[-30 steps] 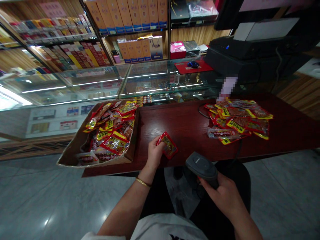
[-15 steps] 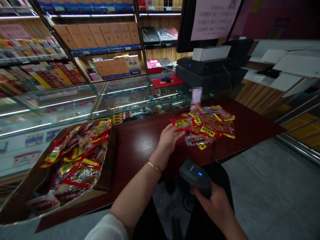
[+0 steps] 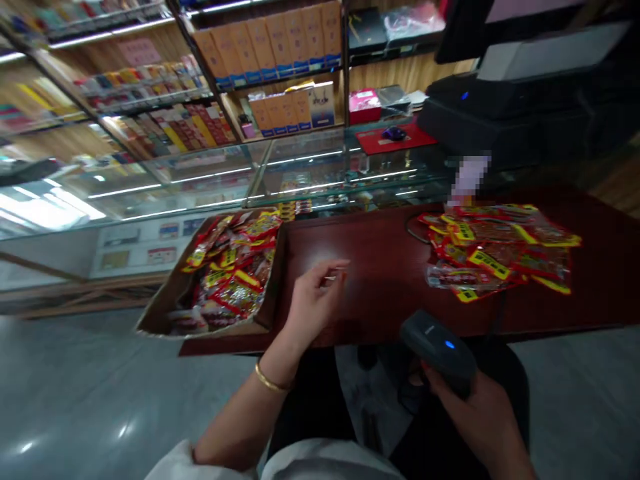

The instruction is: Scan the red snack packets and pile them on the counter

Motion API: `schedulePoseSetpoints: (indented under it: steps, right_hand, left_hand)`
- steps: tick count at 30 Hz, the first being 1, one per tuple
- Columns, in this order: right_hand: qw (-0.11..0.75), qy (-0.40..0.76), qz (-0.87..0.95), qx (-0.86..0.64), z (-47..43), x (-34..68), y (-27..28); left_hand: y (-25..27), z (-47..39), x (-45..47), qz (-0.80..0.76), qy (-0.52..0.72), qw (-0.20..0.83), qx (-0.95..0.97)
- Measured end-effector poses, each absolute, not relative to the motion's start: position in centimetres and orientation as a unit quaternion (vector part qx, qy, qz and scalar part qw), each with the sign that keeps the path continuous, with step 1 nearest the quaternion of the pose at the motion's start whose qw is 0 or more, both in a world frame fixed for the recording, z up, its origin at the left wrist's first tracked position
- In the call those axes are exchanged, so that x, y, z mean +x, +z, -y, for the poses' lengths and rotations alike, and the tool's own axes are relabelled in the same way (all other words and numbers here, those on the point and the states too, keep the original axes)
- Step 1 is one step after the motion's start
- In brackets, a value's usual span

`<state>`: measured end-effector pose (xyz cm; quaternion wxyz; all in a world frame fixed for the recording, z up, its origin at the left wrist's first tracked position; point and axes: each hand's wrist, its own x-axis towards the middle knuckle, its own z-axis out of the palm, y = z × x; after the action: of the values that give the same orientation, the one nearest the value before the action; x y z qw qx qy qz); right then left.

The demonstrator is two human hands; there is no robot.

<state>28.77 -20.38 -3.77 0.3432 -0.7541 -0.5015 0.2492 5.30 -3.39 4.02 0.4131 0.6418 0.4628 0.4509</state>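
Right now, the dark scanner (image 3: 439,350) is in the right hand (image 3: 480,410), down by the near edge of the table, over the lap. The right hand is wrapped around the scanner's handle. A small blue light (image 3: 450,345) glows on top of the scanner, and its front end points toward the table.

The left hand (image 3: 311,303) is over the table, between the box and the pile. Its fingers are bent and loose, and there is a little gap between the thumb and the finger next to it. It is nearer to the box. A gold bracelet (image 3: 270,380) goes around the left wrist.

The pile of snack packets (image 3: 493,250) lies on the right part of the table, well apart from the left hand. The packets are red, yellow and see-through, and they lie flat on top of each other. More packets (image 3: 235,290) fill the cardboard box (image 3: 277,287) on the left end of the table. That box has no lid on, and one corner pokes out past the table's edge.

The table (image 3: 377,277) is dark red-brown and shiny. Behind it is a glass case (image 3: 215,187), with a computer mouse (image 3: 393,133) on a red mat (image 3: 423,135) on top. Farther back, tall tan boxes (image 3: 270,47) stand in a row on a shelf.
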Motion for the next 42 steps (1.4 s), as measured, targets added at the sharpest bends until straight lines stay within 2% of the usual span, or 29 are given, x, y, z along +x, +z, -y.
schedulePoseSetpoints:
  steps: [3, 6, 8, 10, 12, 15, 18, 21, 24, 27, 30, 32, 37, 42]
  right_hand:
    - [0.308, 0.268, 0.487, -0.772, 19.7, 28.1, -4.5]
    - [0.297, 0.268, 0.489, -0.775, 19.3, 27.1, -4.7]
    - [0.3, 0.266, 0.495, -0.771, 19.2, 26.5, -4.6]
    - [0.302, 0.269, 0.511, -0.759, 19.3, 26.1, -4.5]
    - [0.306, 0.265, 0.522, -0.75, 19.5, 25.8, -4.4]
    - [0.318, 0.253, 0.523, -0.749, 19.8, 25.7, -4.5]
    - [0.317, 0.249, 0.512, -0.759, 20.0, 26.1, -4.6]
    - [0.314, 0.243, 0.5, -0.77, 20.2, 26.5, -4.7]
    - [0.332, 0.226, 0.493, -0.772, 20.2, 26.7, -4.7]
    - [0.359, 0.229, 0.491, -0.76, 20.1, 26.7, -4.6]
    - [0.371, 0.238, 0.501, -0.745, 20.2, 26.7, -4.3]
    - [0.374, 0.237, 0.509, -0.738, 20.3, 26.8, -4.0]
    - [0.388, 0.245, 0.514, -0.725, 20.4, 26.8, -3.6]
    - [0.377, 0.259, 0.522, -0.72, 19.9, 26.3, -3.9]
  left_hand:
    - [6.2, 5.4, -3.6, -0.585, 0.435, 0.192, 0.656]
    - [7.2, 6.1, -10.6, -0.69, 0.321, 0.02, 0.648]
    - [7.0, 5.9, -13.5, -0.727, 0.214, -0.042, 0.651]
    - [6.5, 5.4, -14.8, -0.748, 0.122, -0.055, 0.651]
    - [6.0, 4.9, -14.9, -0.758, 0.075, -0.037, 0.647]
    - [5.5, 4.5, -14.5, -0.768, 0.117, -0.009, 0.63]
    - [5.9, 5.1, -13.8, -0.764, 0.276, 0.067, 0.579]
    - [7.2, 6.1, -11.7, -0.671, 0.502, 0.221, 0.498]
    - [7.8, 6.4, -7.4, -0.54, 0.613, 0.38, 0.432]
    - [5.9, 5.4, -1.8, -0.46, 0.615, 0.514, 0.381]
    - [1.9, 3.5, 3.2, -0.432, 0.56, 0.633, 0.316]
    - [-0.8, 2.4, 5.5, -0.425, 0.526, 0.676, 0.292]
    - [-4.6, 1.3, 7.6, -0.417, 0.563, 0.622, 0.35]
    - [-4.9, 1.5, 7.4, -0.38, 0.528, 0.642, 0.405]
